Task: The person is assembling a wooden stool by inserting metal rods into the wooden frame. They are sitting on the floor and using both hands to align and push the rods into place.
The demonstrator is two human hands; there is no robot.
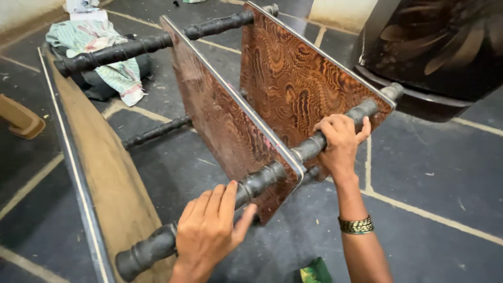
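Dark stone floor [429, 173] w/ a small rack on its side: 3 shelf boards, 3 turned black posts visible. Left hand [209, 230] and right hand [339, 140] both have fingers curled tight round the near post [262, 181].

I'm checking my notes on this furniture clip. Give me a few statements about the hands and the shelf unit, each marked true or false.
1. Both hands grip the same dark turned post. True.
2. The right hand holds a hammer. False: it wraps the post between the two patterned boards.
3. The left hand is on the post near the wide plain board. True.
4. The shelf unit stands upright. False: it lies on its side on the dark floor.
5. The right wrist is bare. False: it wears a bangle.
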